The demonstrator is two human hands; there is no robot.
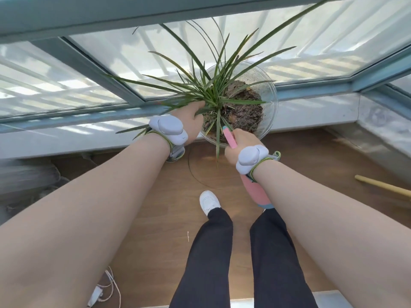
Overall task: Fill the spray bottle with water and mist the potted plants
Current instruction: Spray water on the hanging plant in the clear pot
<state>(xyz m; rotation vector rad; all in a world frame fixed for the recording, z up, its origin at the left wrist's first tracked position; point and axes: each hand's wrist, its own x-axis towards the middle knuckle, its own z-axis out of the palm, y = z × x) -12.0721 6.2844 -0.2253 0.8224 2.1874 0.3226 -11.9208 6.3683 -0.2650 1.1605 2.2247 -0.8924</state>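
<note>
A potted plant [213, 94] with long thin green leaves grows from brown soil in a clear round pot [270, 112] that rests by the window ledge. My left hand [191, 116] grips the pot's left rim among the leaves. My right hand [241, 141] is closed around a pink spray bottle [255, 192] with a blue nozzle tip, its head pointing at the soil at the pot's near edge. The bottle's body runs down under my right wrist.
A large window with grey frames [93, 70] fills the top. The white sill [66, 138] runs across below it. Wooden floor [155, 218] lies underneath, with a yellow stick [382, 185] at right and a white cable [106, 290] at bottom left. My legs and a white shoe [209, 201] are below.
</note>
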